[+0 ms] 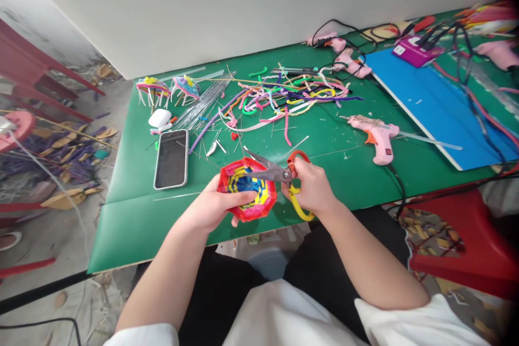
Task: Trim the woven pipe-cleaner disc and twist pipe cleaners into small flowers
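Note:
My left hand [211,206] is closed around the edge of a small woven bowl [246,190] of red, yellow and blue pipe cleaners, held over the near edge of the green table [133,216]. My right hand [312,188] grips scissors [279,173] with one orange and one yellow handle. The blades lie across the top of the bowl, pointing left.
A phone [172,158] lies face up left of the bowl, with a white earbud case [159,117] behind it. Loose pipe cleaners [284,97] and thin wires [203,108] cover the middle. Pink glue guns [375,135], a blue board [438,102] and cables sit right. A red stool [466,238] stands beside me.

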{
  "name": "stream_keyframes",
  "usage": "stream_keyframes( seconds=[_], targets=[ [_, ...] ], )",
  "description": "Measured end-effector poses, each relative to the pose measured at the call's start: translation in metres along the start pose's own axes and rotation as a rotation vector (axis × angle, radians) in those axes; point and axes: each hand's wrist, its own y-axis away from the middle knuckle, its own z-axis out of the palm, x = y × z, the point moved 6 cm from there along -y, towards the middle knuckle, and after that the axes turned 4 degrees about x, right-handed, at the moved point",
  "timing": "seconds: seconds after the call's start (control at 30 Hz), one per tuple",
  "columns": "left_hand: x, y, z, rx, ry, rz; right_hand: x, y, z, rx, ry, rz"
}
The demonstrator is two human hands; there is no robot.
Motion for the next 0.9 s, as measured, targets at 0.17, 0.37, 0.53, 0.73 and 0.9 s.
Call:
stream_keyframes(
  seconds=[0.17, 0.37, 0.53, 0.73, 0.9],
  targets=[
    [0.001, 0.001, 0.001, -0.010, 0.005, 0.001, -0.001, 0.000, 0.000, 0.015, -0.010, -0.025],
    [-0.001, -0.001, 0.000, 0.038, 0.008, -0.017, 0.000, 0.002, -0.005, 0.104, -0.075, 0.011],
    [0.001, -0.003, -0.003, 0.077, 0.015, 0.013, 0.010, 0.002, 0.000, 0.095, -0.139, 0.137],
    [-0.001, -0.009, -0.012, 0.174, 0.027, 0.033, 0.016, -0.004, -0.002, 0.115, -0.329, 0.279],
    [0.000, -0.015, -0.015, 0.137, 0.083, 0.079, 0.025, -0.004, -0.001, 0.076, -0.421, 0.402]
  ],
)
